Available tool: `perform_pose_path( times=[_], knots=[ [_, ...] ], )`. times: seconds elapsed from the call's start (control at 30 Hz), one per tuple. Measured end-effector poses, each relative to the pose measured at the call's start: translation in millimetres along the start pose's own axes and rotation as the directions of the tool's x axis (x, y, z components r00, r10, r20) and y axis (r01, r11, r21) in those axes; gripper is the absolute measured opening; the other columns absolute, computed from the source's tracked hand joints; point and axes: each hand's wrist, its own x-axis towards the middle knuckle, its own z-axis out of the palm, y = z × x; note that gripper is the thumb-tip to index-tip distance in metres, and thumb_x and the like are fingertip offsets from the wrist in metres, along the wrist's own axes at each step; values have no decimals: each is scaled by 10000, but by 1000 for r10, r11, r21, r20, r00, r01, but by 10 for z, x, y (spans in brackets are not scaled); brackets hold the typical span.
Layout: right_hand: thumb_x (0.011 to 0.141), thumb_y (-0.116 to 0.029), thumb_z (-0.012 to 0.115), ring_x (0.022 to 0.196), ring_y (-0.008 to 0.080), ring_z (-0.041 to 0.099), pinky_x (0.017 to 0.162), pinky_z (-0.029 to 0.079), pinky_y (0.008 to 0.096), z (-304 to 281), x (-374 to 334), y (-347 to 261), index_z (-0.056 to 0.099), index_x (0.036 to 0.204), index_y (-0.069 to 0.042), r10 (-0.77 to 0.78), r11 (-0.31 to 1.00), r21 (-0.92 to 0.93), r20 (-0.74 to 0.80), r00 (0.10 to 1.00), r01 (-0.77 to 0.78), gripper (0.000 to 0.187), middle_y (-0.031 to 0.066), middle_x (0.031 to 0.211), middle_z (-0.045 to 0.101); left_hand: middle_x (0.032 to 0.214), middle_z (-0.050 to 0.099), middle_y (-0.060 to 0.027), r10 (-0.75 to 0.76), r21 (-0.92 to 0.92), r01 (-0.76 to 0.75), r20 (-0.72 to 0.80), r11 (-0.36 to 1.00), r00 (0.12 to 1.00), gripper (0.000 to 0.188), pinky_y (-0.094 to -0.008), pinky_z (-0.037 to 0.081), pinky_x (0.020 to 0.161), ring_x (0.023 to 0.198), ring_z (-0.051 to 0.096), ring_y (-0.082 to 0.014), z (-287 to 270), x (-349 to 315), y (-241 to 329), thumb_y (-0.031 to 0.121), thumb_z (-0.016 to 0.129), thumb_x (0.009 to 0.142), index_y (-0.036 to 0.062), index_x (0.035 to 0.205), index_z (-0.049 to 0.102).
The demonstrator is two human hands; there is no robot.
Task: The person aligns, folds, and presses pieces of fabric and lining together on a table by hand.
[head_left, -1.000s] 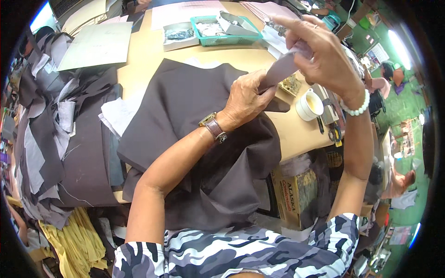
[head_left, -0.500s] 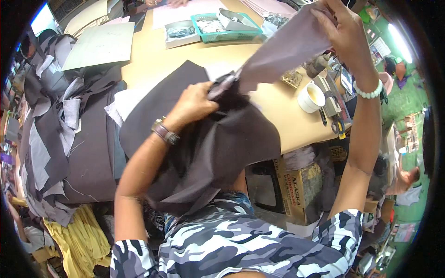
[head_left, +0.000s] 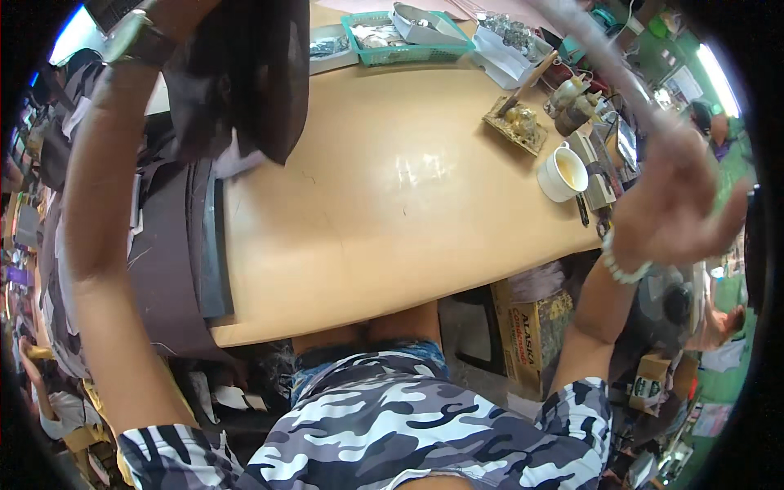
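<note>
At the upper left, my left hand (head_left: 186,11) is raised and partly cut off by the top edge. A dark brown cloth piece (head_left: 245,82) hangs from it over the table; the fingers themselves are hidden. My right hand (head_left: 674,200) is lifted beyond the table's right side, smeared by motion. A blurred greyish-purple fabric strip (head_left: 608,69) runs from the top edge down to this hand. Whether the fingers still grip the strip cannot be made out.
On the tan table (head_left: 392,204) are a white cup (head_left: 562,174), a glue-crusted tray with a brush (head_left: 516,125), small bottles (head_left: 578,113) and a teal basket (head_left: 408,53). Dark fabric (head_left: 167,269) drapes over the left side. A cardboard box (head_left: 535,335) stands below.
My left hand has carried the dark cloth up and left, off the table's middle. My right hand has swung down and right, and the fabric strip is now apart from the dark cloth.
</note>
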Motion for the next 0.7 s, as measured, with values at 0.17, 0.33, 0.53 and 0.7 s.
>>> perform_pose_path(
  times=[0.17, 0.33, 0.53, 0.7],
  knots=[
    [827, -6, 554, 912, 271, 634, 908, 445, 422, 186, -1211, -547, 591, 1011, -8, 124, 965, 138, 513, 850, -224, 188, 132, 1050, 642, 992, 589, -117, 83, -110, -56, 261, 992, 962, 391, -342, 492, 649, 760, 585, -248, 303, -757, 830, 56, 577, 738, 68, 1129, 554],
    [726, 119, 569, 814, 289, 624, 778, 484, 412, 369, -2288, -1127, 547, 1145, 13, 306, 881, 138, 564, 767, -453, 433, 140, 929, 639, 1177, 514, -70, 233, -395, 10, 561, 919, 794, 473, -295, 459, 727, 913, 545, -174, 755, -1893, 2059, 78, 580, 757, 84, 1222, 498],
    [701, 162, 551, 777, 293, 623, 699, 498, 380, 489, -2263, -1316, 532, 1163, 32, 480, 774, 137, 511, 713, -619, 479, 144, 873, 638, 1153, 498, -45, 261, -419, 62, 667, 906, 698, 497, -336, 425, 818, 1019, 497, -191, 969, -1798, 1948, 146, 592, 780, 78, 1258, 475],
    [707, 122, 583, 767, 297, 625, 693, 495, 379, 521, -2207, -1376, 514, 1183, 42, 483, 785, 87, 534, 694, -613, 487, 151, 875, 641, 1340, 443, -86, 271, -510, 242, 735, 826, 622, 631, -523, 331, 977, 1263, 383, -270, 664, -1437, 2006, 201, 668, 750, 92, 1325, 431]
  ],
)
